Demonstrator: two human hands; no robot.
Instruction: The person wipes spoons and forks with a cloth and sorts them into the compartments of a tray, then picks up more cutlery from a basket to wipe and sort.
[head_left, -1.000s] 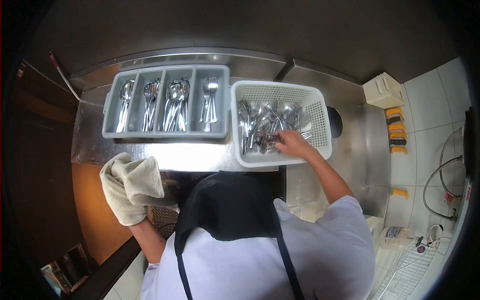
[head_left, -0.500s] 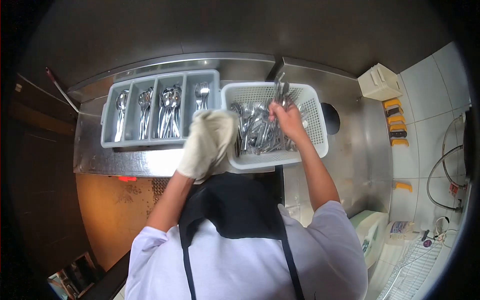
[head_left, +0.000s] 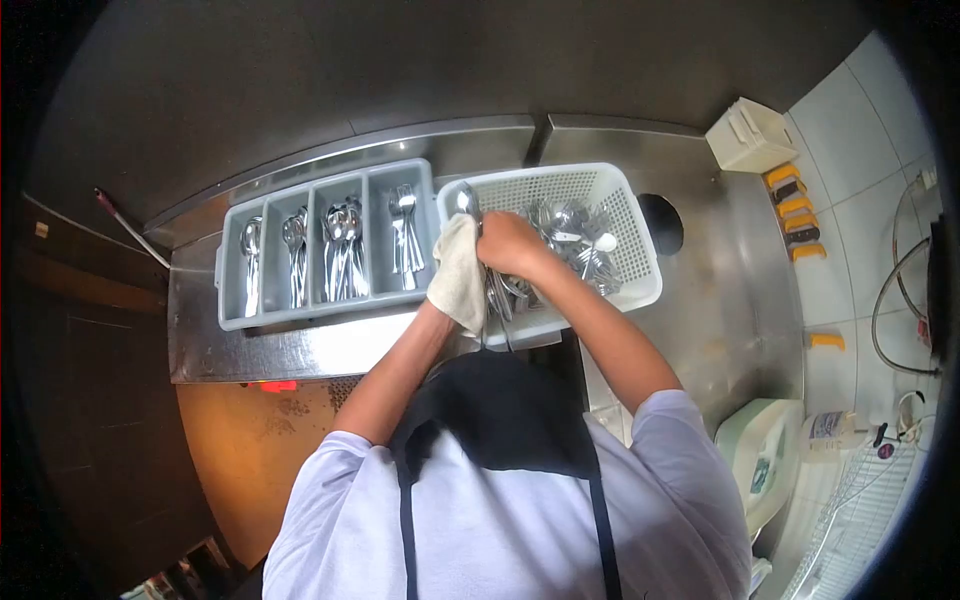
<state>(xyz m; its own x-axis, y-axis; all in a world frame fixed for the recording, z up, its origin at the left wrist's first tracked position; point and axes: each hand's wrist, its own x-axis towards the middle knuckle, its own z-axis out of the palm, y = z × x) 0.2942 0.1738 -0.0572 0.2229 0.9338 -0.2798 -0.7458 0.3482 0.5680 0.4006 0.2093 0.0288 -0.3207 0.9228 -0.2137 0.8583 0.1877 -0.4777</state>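
My left hand, covered by a cream cloth [head_left: 458,272], is at the left end of a white perforated basket [head_left: 640,262]. Against it, my right hand [head_left: 512,243] is closed around a bunch of cutlery. A spoon bowl [head_left: 466,200] sticks out above the cloth, and thin handles point down below my hands. The grip itself is partly hidden. Loose spoons and forks [head_left: 590,240] lie in the basket. Left of it, a grey cutlery tray [head_left: 300,320] holds spoons [head_left: 345,250] in three compartments and forks [head_left: 404,230] in the rightmost one.
Tray and basket stand on a steel counter [head_left: 715,290] with a raised back edge. A round black object [head_left: 661,224] is just right of the basket. Farther right are a cream box [head_left: 752,137] and yellow-handled tools [head_left: 796,205] along the tiled wall.
My right hand has moved left with the cutlery, from over the basket's middle to the cloth. My clothed left hand has shifted slightly right to meet it. The camera view has shifted slightly.
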